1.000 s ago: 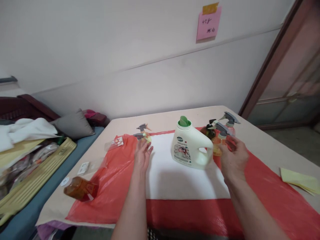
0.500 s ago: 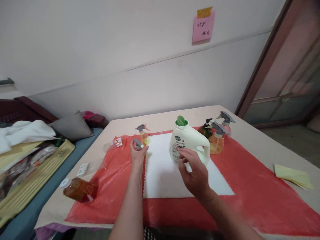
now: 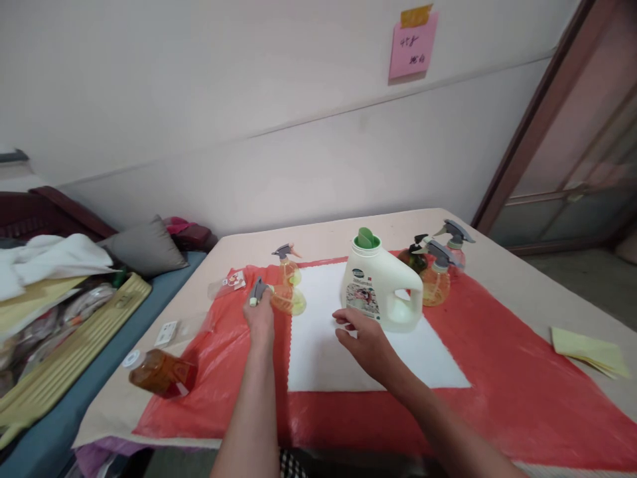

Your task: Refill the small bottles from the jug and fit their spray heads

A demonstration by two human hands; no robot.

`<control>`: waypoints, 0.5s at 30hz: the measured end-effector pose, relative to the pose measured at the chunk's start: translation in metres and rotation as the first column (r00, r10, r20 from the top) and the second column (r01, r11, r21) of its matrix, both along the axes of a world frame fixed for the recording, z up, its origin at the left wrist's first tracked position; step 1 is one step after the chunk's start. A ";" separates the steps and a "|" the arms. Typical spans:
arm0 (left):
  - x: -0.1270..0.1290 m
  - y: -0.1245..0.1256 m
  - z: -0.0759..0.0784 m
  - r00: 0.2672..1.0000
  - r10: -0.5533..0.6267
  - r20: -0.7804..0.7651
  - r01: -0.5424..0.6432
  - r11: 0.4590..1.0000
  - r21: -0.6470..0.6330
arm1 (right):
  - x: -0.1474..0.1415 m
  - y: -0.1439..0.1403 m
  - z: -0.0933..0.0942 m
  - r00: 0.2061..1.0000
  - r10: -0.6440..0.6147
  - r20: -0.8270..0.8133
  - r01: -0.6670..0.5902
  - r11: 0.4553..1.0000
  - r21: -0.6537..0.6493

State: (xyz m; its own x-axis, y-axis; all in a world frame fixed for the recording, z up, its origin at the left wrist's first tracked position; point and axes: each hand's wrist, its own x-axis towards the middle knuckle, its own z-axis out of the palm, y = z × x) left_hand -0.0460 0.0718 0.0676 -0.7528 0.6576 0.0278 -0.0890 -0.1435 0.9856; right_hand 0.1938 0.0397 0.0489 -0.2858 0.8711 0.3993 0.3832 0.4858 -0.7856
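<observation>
- Left hand (image 3: 259, 315): fingers clamped on a tilted spray bottle (image 3: 288, 301), seemingly not yet released.
- Right hand (image 3: 364, 340): empty, fingers slightly apart, before the jug (image 3: 385, 282).
- Already standing, from where I watch: the jug, on white cloth (image 3: 323, 368).

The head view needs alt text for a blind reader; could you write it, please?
The left hand holds a tipped orange spray bottle by its grey trigger head; the empty right hand is in front of a pale, green-spouted jug on a white sheet.

Amber spray bottle (image 3: 283, 299), grey head (image 3: 257, 289), tipped sideways, in left hand (image 3: 259, 315)
</observation>
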 end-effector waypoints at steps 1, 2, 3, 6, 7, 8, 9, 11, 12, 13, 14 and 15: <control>0.000 -0.003 0.006 0.999 -0.015 0.037 0.014 1.000 0.015 | -0.001 -0.001 -0.001 1.000 0.003 0.014 -0.003 1.000 0.008; 0.001 -0.006 0.012 0.997 -0.047 0.068 0.045 0.998 0.032 | -0.001 -0.002 -0.001 0.999 0.007 0.035 -0.008 1.000 0.025; 0.002 -0.011 0.018 0.990 -0.096 0.102 0.091 0.994 0.052 | -0.002 -0.003 0.000 0.998 0.014 0.059 -0.016 0.999 0.043; 0.009 -0.026 0.035 0.949 -0.269 0.168 0.253 0.961 0.107 | -0.005 -0.008 0.007 0.992 0.058 0.116 -0.060 0.998 0.014; 0.013 -0.031 0.039 0.930 -0.321 0.178 0.303 0.945 0.121 | -0.006 -0.010 0.011 0.989 0.088 0.116 -0.084 0.996 -0.037; 0.017 -0.035 0.042 0.910 -0.371 0.187 0.349 0.927 0.140 | -0.006 -0.012 0.015 0.987 0.124 0.102 -0.113 0.988 -0.110; 0.020 -0.039 0.045 0.887 -0.418 0.195 0.390 0.906 0.164 | -0.006 -0.014 0.019 0.984 0.164 0.070 -0.147 0.969 -0.200; 0.026 -0.043 0.048 0.848 -0.481 0.221 0.436 0.871 0.225 | -0.005 -0.016 0.024 0.971 0.239 -0.009 -0.225 0.904 -0.364; 0.028 -0.043 0.048 0.838 -0.488 0.245 0.431 0.866 0.253 | -0.005 -0.017 0.025 0.968 0.250 -0.024 -0.238 0.885 -0.401; 0.028 -0.043 0.049 0.838 -0.469 0.279 0.398 0.875 0.276 | -0.003 -0.017 0.024 0.970 0.242 -0.009 -0.225 0.887 -0.404; 0.027 -0.042 0.049 0.846 -0.426 0.321 0.340 0.894 0.292 | -0.002 -0.017 0.022 0.976 0.215 0.030 -0.187 0.905 -0.383; 0.025 -0.041 0.049 0.854 -0.371 0.365 0.269 0.915 0.301 | -0.001 -0.015 0.019 0.981 0.176 0.076 -0.138 0.924 -0.356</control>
